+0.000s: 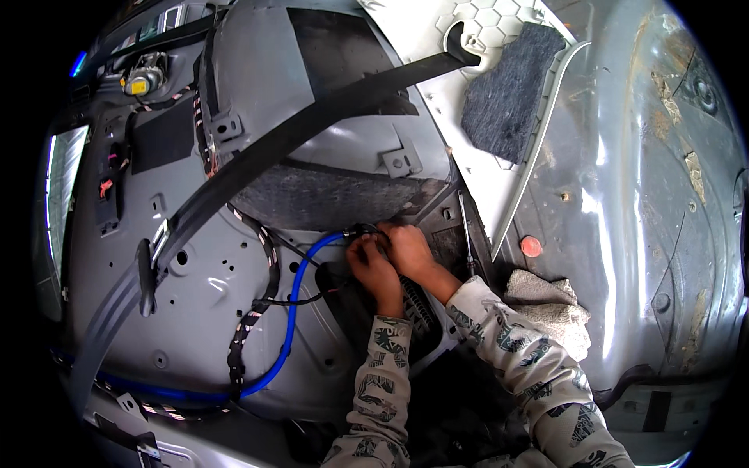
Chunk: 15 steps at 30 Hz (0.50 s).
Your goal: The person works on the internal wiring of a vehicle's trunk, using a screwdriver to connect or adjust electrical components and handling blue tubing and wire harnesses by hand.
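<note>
My left hand and my right hand meet close together inside a stripped car body. Both have their fingers closed at the black end fitting of a thick blue cable. A thin dark piece shows beside my fingertips, and the fingers hide most of it. From there the cable curves down and left along the grey metal panel. Just below my hands is a dark recess with a black ribbed part. A thin black wire runs left of my left hand.
A black seat belt crosses above the grey wheel housing. A screwdriver lies right of my hands, near folded beige cloths and an orange-red disc. A white trim panel with dark felt leans behind. A taped wiring harness runs along the left.
</note>
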Tool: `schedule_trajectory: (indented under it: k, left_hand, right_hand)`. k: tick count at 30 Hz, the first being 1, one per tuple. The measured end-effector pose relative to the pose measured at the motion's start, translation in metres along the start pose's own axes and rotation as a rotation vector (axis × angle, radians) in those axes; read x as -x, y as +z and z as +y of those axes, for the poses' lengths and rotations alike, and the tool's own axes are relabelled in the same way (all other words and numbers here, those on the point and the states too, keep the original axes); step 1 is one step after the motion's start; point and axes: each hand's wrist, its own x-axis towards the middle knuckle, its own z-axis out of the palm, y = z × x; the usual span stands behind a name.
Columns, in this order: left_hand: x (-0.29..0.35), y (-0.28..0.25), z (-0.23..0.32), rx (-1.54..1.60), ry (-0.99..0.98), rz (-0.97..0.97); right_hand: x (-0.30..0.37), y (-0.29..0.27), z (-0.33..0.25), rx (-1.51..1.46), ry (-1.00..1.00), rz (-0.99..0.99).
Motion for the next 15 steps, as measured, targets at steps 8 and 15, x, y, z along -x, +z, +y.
schedule_trajectory:
  k: [8, 15]
  left_hand:
    - [-0.001, 0.001, -0.004, 0.238, -0.137, 0.039]
    - [-0.006, 0.004, 0.007, 0.067, -0.109, -0.084]
  right_hand:
    - [0.001, 0.016, -0.004, 0.048, 0.025, 0.127]
    - [-0.008, 0.004, 0.001, 0.086, -0.109, 0.062]
